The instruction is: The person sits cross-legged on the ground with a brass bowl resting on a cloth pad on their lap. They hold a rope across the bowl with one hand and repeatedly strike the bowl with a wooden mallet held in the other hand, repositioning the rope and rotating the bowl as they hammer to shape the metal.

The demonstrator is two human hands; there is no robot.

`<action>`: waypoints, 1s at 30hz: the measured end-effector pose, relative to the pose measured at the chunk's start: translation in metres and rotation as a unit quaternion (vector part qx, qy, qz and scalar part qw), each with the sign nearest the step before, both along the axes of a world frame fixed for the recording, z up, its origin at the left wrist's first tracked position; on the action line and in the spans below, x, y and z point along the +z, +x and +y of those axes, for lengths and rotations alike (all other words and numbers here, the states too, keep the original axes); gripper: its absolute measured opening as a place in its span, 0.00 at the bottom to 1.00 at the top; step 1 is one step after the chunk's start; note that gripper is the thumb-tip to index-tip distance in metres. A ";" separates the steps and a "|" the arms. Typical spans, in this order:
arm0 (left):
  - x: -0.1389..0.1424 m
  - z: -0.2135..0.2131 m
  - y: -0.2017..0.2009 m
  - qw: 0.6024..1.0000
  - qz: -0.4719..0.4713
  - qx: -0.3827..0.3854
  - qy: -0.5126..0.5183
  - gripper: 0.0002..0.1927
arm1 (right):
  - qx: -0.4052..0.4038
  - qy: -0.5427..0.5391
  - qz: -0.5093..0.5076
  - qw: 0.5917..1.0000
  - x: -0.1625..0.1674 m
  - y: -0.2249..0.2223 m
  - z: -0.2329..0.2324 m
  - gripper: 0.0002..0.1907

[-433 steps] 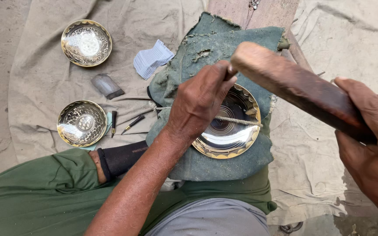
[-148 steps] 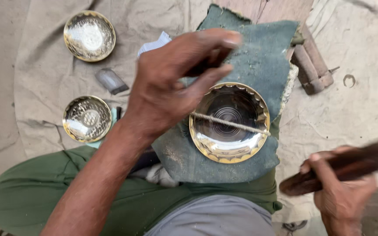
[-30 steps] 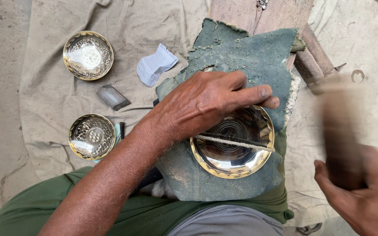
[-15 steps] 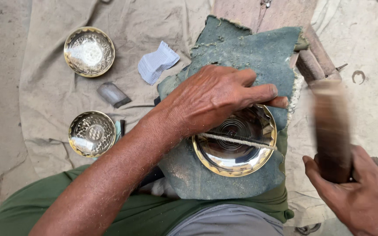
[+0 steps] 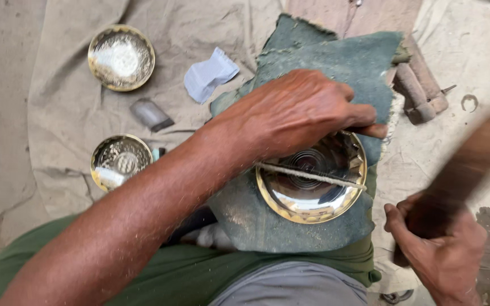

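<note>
Under my left hand [image 5: 299,116] grip, closed on a thin tool, sits the brass bowl [image 5: 313,184]. Right hand [image 5: 440,255] grips the wooden mallet [image 5: 466,167]; I judge a glancing blow could hit fingers.

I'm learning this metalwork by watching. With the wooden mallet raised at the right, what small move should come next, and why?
Probably bring the wooden mallet, blurred and raised in the right hand, down toward the spot under the left hand. That hand is pressed on the far rim of the shiny brass bowl, its fingertips closed as if pinching something, on the green cloth.
</note>
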State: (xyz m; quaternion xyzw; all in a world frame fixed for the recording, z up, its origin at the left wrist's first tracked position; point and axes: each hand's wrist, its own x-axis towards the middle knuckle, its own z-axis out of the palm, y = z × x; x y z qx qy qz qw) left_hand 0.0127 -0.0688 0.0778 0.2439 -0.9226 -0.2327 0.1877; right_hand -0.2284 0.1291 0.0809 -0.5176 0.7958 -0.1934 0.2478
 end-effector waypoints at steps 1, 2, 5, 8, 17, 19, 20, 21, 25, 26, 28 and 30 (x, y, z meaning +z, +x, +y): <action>0.000 -0.001 -0.001 1.000 -0.019 0.000 0.001 0.13 | 0.042 0.044 0.085 0.995 -0.002 -0.002 0.000 0.14; 0.000 -0.002 -0.001 0.999 -0.037 -0.008 -0.006 0.12 | 0.076 0.079 0.169 0.979 -0.004 -0.003 0.000 0.17; -0.001 -0.002 -0.001 1.000 0.022 -0.021 -0.004 0.15 | 0.018 -0.110 -0.082 0.990 -0.008 -0.003 0.006 0.12; -0.001 -0.003 -0.003 0.999 0.022 -0.019 -0.036 0.14 | 0.045 0.093 0.150 0.983 -0.009 -0.002 0.011 0.15; 0.001 -0.007 -0.006 0.999 0.019 -0.038 -0.001 0.11 | -0.067 -0.107 -0.142 0.982 -0.014 0.013 0.018 0.14; 0.003 -0.007 -0.004 0.997 0.027 -0.038 -0.058 0.10 | -0.027 0.017 -0.046 0.998 -0.013 0.015 0.020 0.13; 0.004 -0.008 -0.005 0.994 0.033 -0.049 -0.094 0.09 | -0.017 0.070 0.003 0.997 -0.012 0.015 0.020 0.12; 0.006 -0.009 -0.006 0.996 0.022 -0.055 -0.070 0.11 | -0.039 0.014 -0.039 0.998 -0.014 0.018 0.021 0.13; 0.010 -0.008 -0.006 0.998 -0.044 -0.049 -0.008 0.19 | -0.049 0.074 -0.005 0.996 -0.017 0.022 0.025 0.14; 0.011 -0.009 -0.008 0.996 -0.063 -0.058 -0.009 0.19 | -0.050 0.150 0.057 0.986 -0.017 0.021 0.025 0.14; 0.011 -0.008 -0.009 0.998 -0.026 -0.062 -0.013 0.15 | -0.092 -0.010 -0.095 0.991 -0.019 0.024 0.029 0.15; 0.010 -0.008 -0.008 0.998 -0.012 -0.049 -0.034 0.13 | -0.081 -0.025 -0.127 0.988 -0.019 0.024 0.031 0.16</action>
